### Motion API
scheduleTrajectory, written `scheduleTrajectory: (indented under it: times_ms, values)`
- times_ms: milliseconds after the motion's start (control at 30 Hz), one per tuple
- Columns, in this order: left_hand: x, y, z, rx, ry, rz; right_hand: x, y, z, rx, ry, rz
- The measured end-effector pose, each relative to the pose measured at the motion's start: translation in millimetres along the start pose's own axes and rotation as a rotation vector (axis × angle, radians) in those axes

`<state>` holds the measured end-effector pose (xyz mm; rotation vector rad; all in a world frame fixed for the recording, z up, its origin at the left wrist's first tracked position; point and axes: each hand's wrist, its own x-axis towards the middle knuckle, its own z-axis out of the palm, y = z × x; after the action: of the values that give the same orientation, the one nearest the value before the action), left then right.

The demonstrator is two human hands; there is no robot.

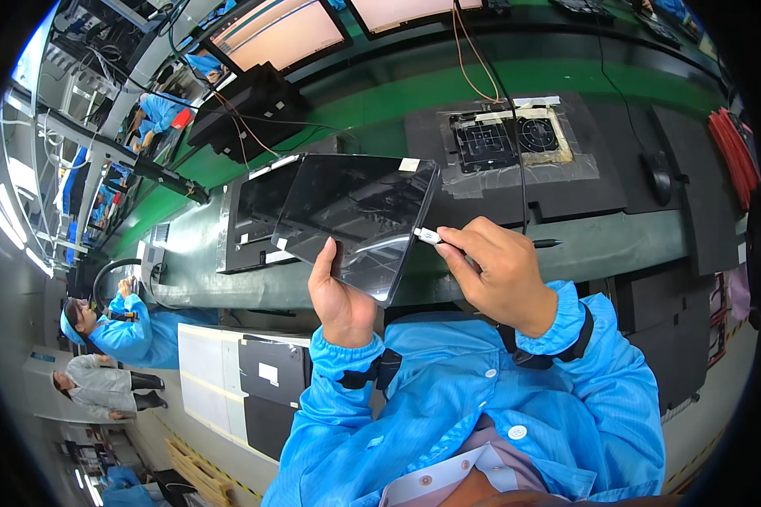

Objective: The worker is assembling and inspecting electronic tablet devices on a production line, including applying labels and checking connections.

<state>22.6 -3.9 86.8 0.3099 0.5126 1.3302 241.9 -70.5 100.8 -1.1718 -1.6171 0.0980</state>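
My left hand grips the near edge of a dark, glossy tablet, thumb on the screen and the other fingers hidden beneath. The tablet is tilted above the bench, with a small pale sticker at its far right corner. Between the thumb and fingers of my right hand is the white plug of a cable. Its tip meets the tablet's right edge; whether it sits inside the port I cannot tell. Behind the right hand, a dark pen lies on the bench.
A black foam fixture with a taped window stands behind the tablet. At the right are a black mouse and red sheets. Monitors line the back. Cables hang over the green bench. Co-workers are at the left.
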Motion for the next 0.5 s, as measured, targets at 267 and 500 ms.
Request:
scheduleTrajectory:
  times_ms: [267, 500]
  values:
    - [-6.5, -12.8, -0.5, 0.158, 0.02, -0.002, 6.8, 6.8, -19.8, -0.076, -0.148, -0.107]
    - [-3.1, -33.0, -4.7, 0.158, 0.082, 0.007, -4.8, 31.9, -18.4, -0.12, -0.163, -0.076]
